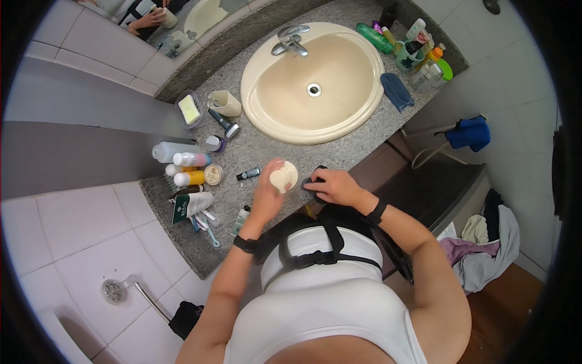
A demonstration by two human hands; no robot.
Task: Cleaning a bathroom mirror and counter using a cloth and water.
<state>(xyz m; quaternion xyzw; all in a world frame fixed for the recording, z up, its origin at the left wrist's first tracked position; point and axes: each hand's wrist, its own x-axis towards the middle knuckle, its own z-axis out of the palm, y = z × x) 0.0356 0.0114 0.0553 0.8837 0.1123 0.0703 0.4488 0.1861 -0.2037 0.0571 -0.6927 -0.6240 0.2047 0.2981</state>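
My left hand is closed round a round, cream-coloured container, held over the front part of the counter; its fingers partly cover it. To the right, my right hand has its fingers on a small dark object at the counter's front edge. That object's kind is not clear. Just left of my left hand lies a small black tube. A small bottle is beside my left wrist, near the edge.
An oval cream sink with a chrome tap is set in the grey granite counter. Several toiletry bottles line the left end. A blue cloth lies right of the sink, near a green cup of toiletries.
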